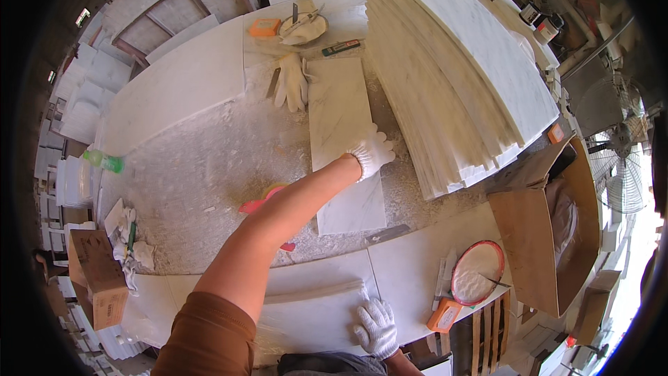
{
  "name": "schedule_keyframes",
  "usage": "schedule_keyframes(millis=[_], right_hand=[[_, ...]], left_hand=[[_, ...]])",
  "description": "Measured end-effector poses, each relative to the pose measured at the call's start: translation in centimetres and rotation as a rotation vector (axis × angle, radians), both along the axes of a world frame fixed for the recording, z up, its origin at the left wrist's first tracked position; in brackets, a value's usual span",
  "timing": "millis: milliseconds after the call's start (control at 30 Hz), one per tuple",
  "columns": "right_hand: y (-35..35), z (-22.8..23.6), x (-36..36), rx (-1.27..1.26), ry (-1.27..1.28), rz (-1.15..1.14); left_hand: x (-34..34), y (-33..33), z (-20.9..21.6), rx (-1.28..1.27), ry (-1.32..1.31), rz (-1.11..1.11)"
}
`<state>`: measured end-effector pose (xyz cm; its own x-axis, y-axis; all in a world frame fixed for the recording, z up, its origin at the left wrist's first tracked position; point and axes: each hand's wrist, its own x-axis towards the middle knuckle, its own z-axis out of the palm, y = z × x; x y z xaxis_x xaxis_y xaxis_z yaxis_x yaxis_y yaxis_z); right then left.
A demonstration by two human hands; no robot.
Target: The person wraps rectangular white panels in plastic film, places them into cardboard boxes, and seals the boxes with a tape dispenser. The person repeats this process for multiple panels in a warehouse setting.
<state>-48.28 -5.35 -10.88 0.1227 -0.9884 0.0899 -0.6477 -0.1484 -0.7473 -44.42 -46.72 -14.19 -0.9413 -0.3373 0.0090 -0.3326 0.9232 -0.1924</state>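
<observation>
My left hand [374, 152], in a white knit glove, reaches over a long pale marble slab [339, 108]. Its fingers are apart and extend past the slab's right edge; whether they press on it I cannot tell. Close to my body, my right hand [378, 327], gloved alike, rests with fingers spread on the bench's front white slab [407, 264], beside the right end of some thin white strips [313, 299]. Partly hidden under my left forearm is a red object [256, 202]. A grey flat strip [388, 235] lies below the marble slab's near end.
Curved marble slabs [452, 90] stand stacked at the right. A red-rimmed bowl of white paste [480, 269] and an orange box [444, 315] sit front right, near a cardboard box [518, 237]. Spare gloves [292, 83], a tool bowl [304, 29] and a green bottle [104, 161] lie farther off.
</observation>
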Motion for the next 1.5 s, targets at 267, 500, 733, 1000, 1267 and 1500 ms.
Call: schedule_keyframes(millis=[267, 500, 733, 1000, 1267, 1500], right_hand=[[0.9, -0.5, 0.0, 0.009, 0.003, -0.001], [0.5, -0.3, -0.1, 0.009, -0.012, -0.007], [0.6, -0.6, 0.0, -0.008, -0.024, -0.015], [0.5, -0.5, 0.0, -0.007, -0.035, -0.031], [0.6, -0.9, 0.2, 0.003, -0.057, -0.038], [0.3, -0.2, 0.6, -0.012, -0.03, -0.049]], left_hand=[[1.2, -0.2, 2.1, -0.017, -0.144, -0.083], [5.4, -1.1, 0.8, 0.086, 0.336, 1.032], [12.0, -4.8, 0.9, 0.671, 0.299, 1.311], [13.6, -5.9, -0.1, 0.956, 0.32, 1.371], [13.4, -6.7, -1.5, 1.394, 0.569, 1.404], [13.2, -8.2, -3.1, 1.395, 0.563, 1.448]])
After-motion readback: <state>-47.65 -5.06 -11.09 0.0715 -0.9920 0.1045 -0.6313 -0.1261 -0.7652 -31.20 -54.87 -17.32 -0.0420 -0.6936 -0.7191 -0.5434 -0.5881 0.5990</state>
